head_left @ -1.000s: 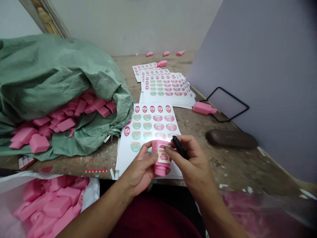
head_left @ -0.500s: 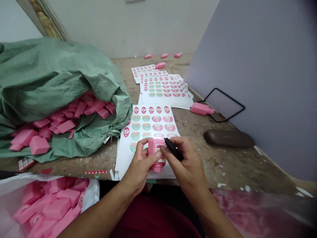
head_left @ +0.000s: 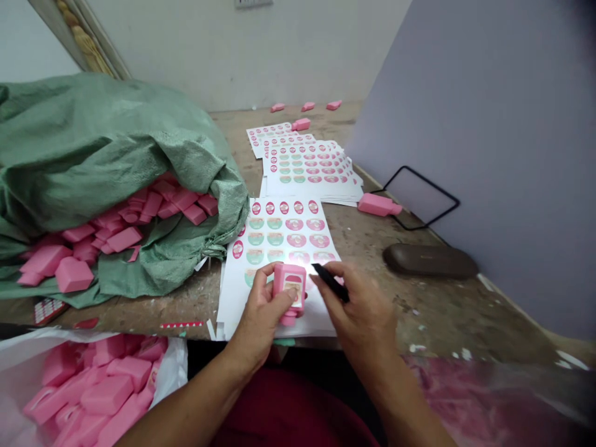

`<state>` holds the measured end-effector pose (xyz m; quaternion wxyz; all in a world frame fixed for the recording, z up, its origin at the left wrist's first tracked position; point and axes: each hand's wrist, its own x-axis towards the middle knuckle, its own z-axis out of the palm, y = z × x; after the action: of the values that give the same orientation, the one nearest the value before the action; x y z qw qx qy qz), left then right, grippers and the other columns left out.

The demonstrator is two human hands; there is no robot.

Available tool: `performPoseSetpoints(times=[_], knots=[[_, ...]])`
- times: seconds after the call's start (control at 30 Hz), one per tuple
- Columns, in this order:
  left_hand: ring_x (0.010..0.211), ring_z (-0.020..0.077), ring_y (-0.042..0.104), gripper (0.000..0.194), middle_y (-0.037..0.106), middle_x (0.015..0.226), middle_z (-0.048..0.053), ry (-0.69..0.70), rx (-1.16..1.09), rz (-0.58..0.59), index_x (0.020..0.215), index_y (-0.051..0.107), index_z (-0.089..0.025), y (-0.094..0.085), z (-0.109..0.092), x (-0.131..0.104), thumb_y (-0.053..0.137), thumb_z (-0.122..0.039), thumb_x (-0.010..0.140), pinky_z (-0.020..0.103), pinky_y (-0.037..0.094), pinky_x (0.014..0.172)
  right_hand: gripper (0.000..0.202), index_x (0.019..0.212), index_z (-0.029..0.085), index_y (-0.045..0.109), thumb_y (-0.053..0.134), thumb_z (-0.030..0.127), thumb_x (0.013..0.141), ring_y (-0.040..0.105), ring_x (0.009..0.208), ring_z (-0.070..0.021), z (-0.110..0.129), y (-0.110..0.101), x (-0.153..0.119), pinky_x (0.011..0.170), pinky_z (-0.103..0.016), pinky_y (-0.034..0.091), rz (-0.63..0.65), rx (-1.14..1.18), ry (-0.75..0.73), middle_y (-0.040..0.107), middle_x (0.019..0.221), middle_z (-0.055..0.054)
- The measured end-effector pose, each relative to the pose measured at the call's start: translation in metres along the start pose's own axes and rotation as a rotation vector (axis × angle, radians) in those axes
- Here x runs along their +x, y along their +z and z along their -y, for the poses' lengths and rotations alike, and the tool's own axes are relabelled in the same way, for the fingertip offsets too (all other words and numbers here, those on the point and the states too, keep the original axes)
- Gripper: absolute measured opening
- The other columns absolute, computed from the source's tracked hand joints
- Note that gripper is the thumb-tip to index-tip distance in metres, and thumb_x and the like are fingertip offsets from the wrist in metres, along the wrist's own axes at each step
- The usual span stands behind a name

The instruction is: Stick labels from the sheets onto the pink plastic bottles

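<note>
Left hand (head_left: 258, 313) snug round pink bottle (head_left: 280, 280) (label (head_left: 293, 281) illegible) — right hand (head_left: 365, 310) tight on black tool (head_left: 330, 282)

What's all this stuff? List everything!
Held bottle: one, pink, centre
Tool: one, black, centre
Sheets: several, white with pink and green stickers, centre
Loose bottles: five, pink, behind and beside the sheets
Sack: one, green, left
Sack bottles: many, pink, sack mouth
Bag: one, white, lower left
Bag bottles: many, pink, inside it
Case: one, brown, right
Frame: one, black, behind the case
Keypad: one, red and white, left
Strip: one, red and white, front
Table: one, brown, centre
Scraps: many, pale, table
Plastic: count unclear, pink, lower right
Panel: one, grey, right
Wall: one, pale, back
Rope: one, yellow, top left
Clothing: one, dark red, bottom
Left grip: one, bare, on bottle
Right grip: one, bare, on tool
</note>
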<state>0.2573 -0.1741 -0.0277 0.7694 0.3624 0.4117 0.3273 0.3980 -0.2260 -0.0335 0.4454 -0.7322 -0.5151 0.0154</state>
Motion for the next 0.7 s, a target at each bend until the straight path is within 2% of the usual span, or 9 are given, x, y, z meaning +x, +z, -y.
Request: performPoseSetpoints(times=[0.1, 0.2, 0.3, 0.4, 0.47, 0.53, 0.6, 0.7], knots=[[0.084, 0.02, 0.068, 0.059, 0.069, 0.101, 0.008, -0.048, -0.058, 0.029, 0.121, 0.046, -0.02, -0.003, -0.006, -0.002, 0.078, -0.031, 0.073, 0.03, 0.053, 0.07, 0.018, 0.086, 0.025, 0.065, 0.066, 0.043, 0.083, 0.057, 0.067, -0.0197, -0.005, -0.006, 0.006, 0.063, -0.032, 0.039, -0.019, 0.108, 0.181, 0.067, 0.077, -0.001], [0.088, 0.0224, 0.069, 0.058, 0.068, 0.108, 0.011, -0.117, -0.116, 0.057, 0.118, 0.046, -0.02, -0.003, -0.011, -0.004, 0.079, -0.029, 0.071, 0.03, 0.054, 0.068, 0.021, 0.081, 0.024, 0.062, 0.069, 0.044, 0.08, 0.054, 0.063, -0.0165, 0.001, -0.007, 0.007, 0.06, -0.029, 0.041, 0.03, 0.343, 0.32, 0.062, 0.07, 0.002], [0.085, 0.0203, 0.068, 0.059, 0.068, 0.105, 0.009, -0.136, -0.127, 0.055, 0.116, 0.046, -0.021, 0.0, -0.012, -0.005, 0.081, -0.027, 0.068, 0.029, 0.053, 0.067, 0.022, 0.077, 0.023, 0.061, 0.071, 0.042, 0.078, 0.056, 0.066, -0.016, 0.012, -0.001, 0.006, 0.063, -0.029, 0.044, 0.126, 0.543, 0.353, 0.063, 0.072, 0.002], [0.08, 0.0155, 0.065, 0.062, 0.067, 0.095, 0.003, -0.114, -0.115, 0.052, 0.115, 0.046, -0.022, 0.001, -0.011, -0.005, 0.083, -0.021, 0.065, 0.027, 0.053, 0.068, 0.023, 0.079, 0.023, 0.063, 0.077, 0.039, 0.071, 0.06, 0.071, -0.0171, 0.02, 0.007, 0.006, 0.065, -0.029, 0.047, 0.207, 0.615, 0.361, 0.067, 0.082, 0.001], [0.082, 0.0146, 0.065, 0.066, 0.067, 0.095, 0.001, -0.115, -0.121, 0.068, 0.115, 0.046, -0.023, 0.0, -0.009, -0.005, 0.084, -0.014, 0.062, 0.027, 0.053, 0.071, 0.023, 0.078, 0.022, 0.063, 0.078, 0.038, 0.07, 0.059, 0.069, -0.0166, 0.02, 0.012, 0.008, 0.063, -0.029, 0.046, 0.216, 0.613, 0.372, 0.066, 0.08, 0.001], [0.091, 0.0173, 0.066, 0.07, 0.067, 0.104, 0.003, -0.144, -0.159, 0.11, 0.117, 0.046, -0.024, -0.003, -0.008, -0.006, 0.085, -0.011, 0.059, 0.028, 0.053, 0.076, 0.022, 0.076, 0.022, 0.061, 0.075, 0.038, 0.073, 0.057, 0.068, -0.0164, 0.018, 0.015, 0.01, 0.064, -0.03, 0.046, 0.183, 0.615, 0.381, 0.065, 0.075, 0.002], [0.098, 0.0214, 0.068, 0.069, 0.066, 0.114, 0.007, -0.18, -0.225, 0.151, 0.119, 0.046, -0.023, -0.007, -0.008, -0.006, 0.086, -0.017, 0.063, 0.032, 0.054, 0.08, 0.022, 0.076, 0.022, 0.06, 0.073, 0.039, 0.075, 0.058, 0.069, -0.0168, 0.014, 0.018, 0.011, 0.069, -0.032, 0.047, 0.137, 0.626, 0.382, 0.065, 0.075, 0.002], [0.096, 0.0256, 0.069, 0.058, 0.067, 0.114, 0.013, -0.217, -0.331, 0.162, 0.121, 0.047, -0.02, -0.014, -0.007, -0.002, 0.078, -0.042, 0.077, 0.038, 0.055, 0.079, 0.022, 0.077, 0.022, 0.06, 0.075, 0.038, 0.075, 0.061, 0.075, -0.0174, 0.007, 0.021, 0.01, 0.074, -0.033, 0.047, 0.096, 0.634, 0.381, 0.066, 0.078, 0.001]])
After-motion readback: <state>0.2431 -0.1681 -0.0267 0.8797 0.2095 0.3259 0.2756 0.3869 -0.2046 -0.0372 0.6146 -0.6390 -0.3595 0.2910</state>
